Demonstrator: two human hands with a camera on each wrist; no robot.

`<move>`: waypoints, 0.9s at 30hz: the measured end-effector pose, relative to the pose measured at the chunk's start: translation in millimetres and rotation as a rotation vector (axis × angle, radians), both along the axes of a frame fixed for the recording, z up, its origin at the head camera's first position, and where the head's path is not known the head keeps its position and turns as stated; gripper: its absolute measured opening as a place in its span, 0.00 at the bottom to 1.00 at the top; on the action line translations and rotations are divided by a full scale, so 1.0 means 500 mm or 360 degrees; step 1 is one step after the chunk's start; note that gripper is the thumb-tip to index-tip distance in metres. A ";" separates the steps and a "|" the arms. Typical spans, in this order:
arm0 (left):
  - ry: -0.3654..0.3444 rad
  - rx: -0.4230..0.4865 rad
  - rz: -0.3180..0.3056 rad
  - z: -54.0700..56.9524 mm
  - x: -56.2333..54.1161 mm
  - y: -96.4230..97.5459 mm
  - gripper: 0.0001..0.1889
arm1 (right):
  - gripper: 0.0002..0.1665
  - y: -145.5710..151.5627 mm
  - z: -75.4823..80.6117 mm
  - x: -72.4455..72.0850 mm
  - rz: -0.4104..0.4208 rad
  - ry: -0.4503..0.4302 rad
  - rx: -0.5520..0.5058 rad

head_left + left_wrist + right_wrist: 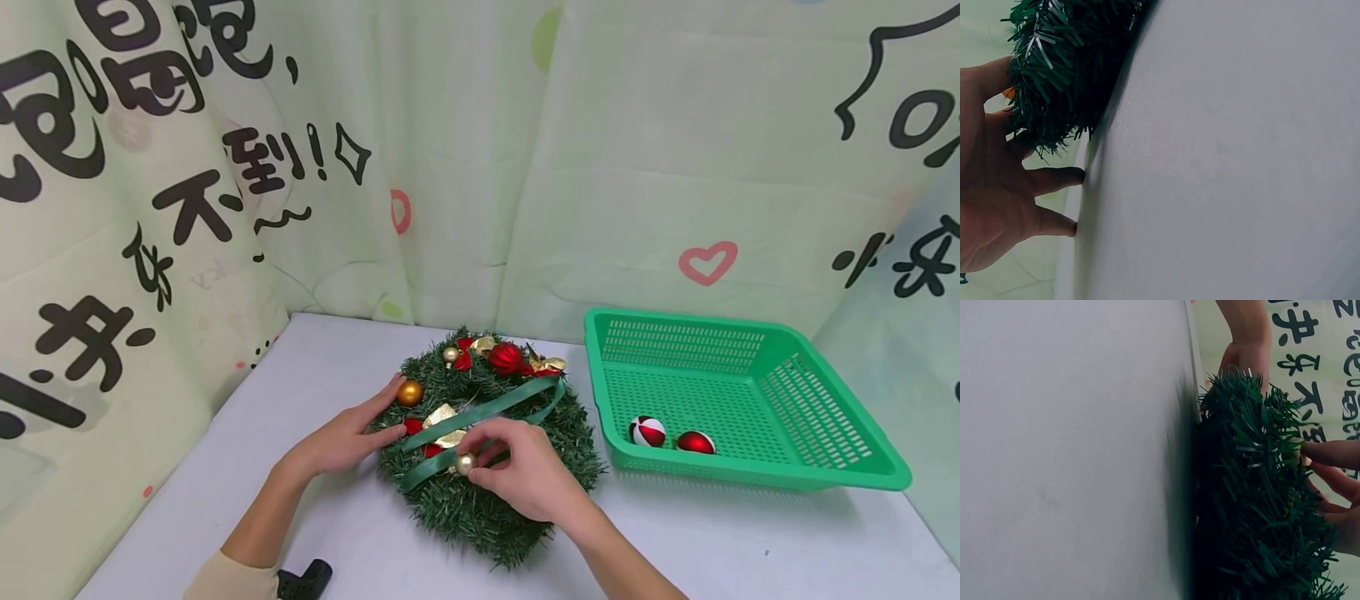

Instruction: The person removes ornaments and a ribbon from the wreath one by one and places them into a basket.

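Observation:
A green Christmas wreath (480,525) lies on the table, decked with a red ball (506,358), an orange-gold ball (410,392), gold-and-red bows and a green ribbon (487,408) across it. Between thumb and fingers my right hand (525,471) pinches a small pale gold ball (466,463) at the wreath's front, beside the ribbon's lower end. My left hand (341,437) rests against the wreath's left side with its fingers spread. In the left wrist view, two fingertips of that hand (997,181) reach down to the tabletop beside the branches.
To the right of the wreath stands a green plastic basket (750,475). Inside it lie a red-and-white ball (647,432) and a red ball (696,442). A black object (306,581) sits by the left forearm. A printed curtain (465,167) hangs behind the white table (337,358).

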State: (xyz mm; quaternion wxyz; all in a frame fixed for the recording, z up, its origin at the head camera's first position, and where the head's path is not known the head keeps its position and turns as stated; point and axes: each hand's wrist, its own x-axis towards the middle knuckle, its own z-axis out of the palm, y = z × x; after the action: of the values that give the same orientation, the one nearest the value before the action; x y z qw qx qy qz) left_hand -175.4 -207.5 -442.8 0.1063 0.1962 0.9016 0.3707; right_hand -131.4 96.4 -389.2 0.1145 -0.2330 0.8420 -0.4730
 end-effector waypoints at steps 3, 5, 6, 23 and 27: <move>0.0004 0.0007 -0.0005 0.001 0.000 0.001 0.42 | 0.12 0.008 0.003 0.000 -0.0027 0.0005 -0.0008; 0.0005 0.0007 -0.0009 0.001 0.001 0.001 0.42 | 0.13 0.014 0.005 -0.001 -0.0046 0.0003 -0.0010; 0.0005 0.0006 -0.0009 0.002 0.001 0.001 0.42 | 0.13 0.016 0.007 -0.001 -0.0055 0.0001 -0.0012; 0.0004 -0.0004 0.0004 0.002 0.002 -0.001 0.43 | 0.12 0.080 0.040 -0.009 -0.0171 0.0038 -0.0106; 0.0007 -0.0003 -0.0001 0.002 0.002 0.000 0.43 | 0.12 0.094 0.048 -0.009 -0.0196 -0.0022 -0.0156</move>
State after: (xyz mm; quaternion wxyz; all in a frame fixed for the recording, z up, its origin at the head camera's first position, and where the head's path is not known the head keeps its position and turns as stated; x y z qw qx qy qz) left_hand -174.4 -207.5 -442.0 0.1045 0.1971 0.9021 0.3694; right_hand -135.7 143.3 -365.4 0.0794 -0.1828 0.8297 -0.5215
